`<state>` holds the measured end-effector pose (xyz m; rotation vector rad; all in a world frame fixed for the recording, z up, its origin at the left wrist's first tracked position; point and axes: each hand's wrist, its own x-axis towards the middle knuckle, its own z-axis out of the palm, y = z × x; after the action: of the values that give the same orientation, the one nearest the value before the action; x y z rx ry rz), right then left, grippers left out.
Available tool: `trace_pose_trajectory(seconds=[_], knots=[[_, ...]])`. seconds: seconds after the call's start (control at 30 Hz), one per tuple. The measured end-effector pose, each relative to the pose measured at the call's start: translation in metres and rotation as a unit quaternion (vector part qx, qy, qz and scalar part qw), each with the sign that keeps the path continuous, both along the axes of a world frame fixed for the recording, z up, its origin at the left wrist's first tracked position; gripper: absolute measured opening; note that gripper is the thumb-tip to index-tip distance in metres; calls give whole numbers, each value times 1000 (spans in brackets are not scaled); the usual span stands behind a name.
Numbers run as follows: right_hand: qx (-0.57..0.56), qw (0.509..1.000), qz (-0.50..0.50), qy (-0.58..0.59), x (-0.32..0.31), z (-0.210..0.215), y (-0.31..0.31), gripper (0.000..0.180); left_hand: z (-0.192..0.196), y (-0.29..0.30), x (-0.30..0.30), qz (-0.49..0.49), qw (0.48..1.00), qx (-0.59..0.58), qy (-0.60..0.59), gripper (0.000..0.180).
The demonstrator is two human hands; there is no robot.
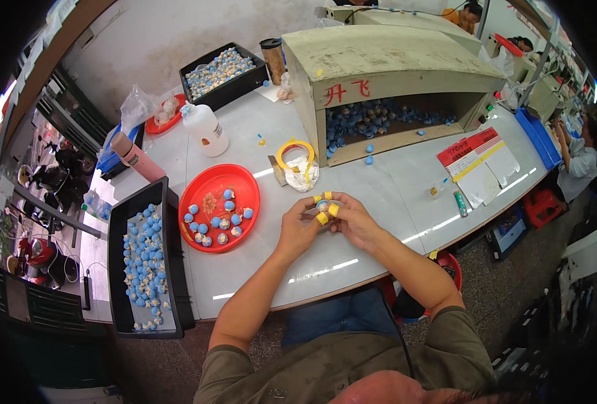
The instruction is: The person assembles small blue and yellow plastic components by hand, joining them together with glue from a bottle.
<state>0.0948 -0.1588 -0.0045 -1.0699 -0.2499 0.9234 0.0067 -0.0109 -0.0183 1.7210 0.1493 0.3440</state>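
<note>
Your left hand (300, 225) and right hand (354, 221) meet above the table (379, 175), pinching one small blue-and-white piece (323, 205) between yellow-capped fingertips (322, 218). It looks light, hard and possibly slippery, so hold it by its rounded sides. More such pieces lie on the red plate (197, 192) at nine o'clock.

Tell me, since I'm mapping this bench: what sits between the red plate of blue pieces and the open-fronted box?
In the head view, a yellow ring atop a small white bag lies between the red plate and the box, beside a small card.
</note>
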Motion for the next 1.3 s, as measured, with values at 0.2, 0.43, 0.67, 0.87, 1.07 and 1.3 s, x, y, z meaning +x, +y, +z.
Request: trace_pose_trajectory(seconds=[0.2, 0.43, 0.67, 0.87, 1.07, 1.3], knots=[[-78, 951, -171, -244, -6, -8, -48, 42, 10, 1, -2, -42, 975, -211, 56, 39], [-464, 471, -475, -580, 31, 1, -148, 54, 15, 8, -13, -84, 933, -292, 191, 27], [-537, 517, -367, -557, 87, -27, -167, 51, 15, 1, -10, -114, 925, -282, 229, 30], [-191, 873, -266, -362, 25, -6, -105, 37, 16, 4, -10, -140, 925, -260, 239, 35], [-115, 893, -168, -403, -34, 6, -68, 27, 13, 6, -10, -155, 920, -266, 241, 35], [-31, 818, -192, -542, -39, -15, -72, 28, 12, 2, -11, -178, 937, -187, 236, 39]])
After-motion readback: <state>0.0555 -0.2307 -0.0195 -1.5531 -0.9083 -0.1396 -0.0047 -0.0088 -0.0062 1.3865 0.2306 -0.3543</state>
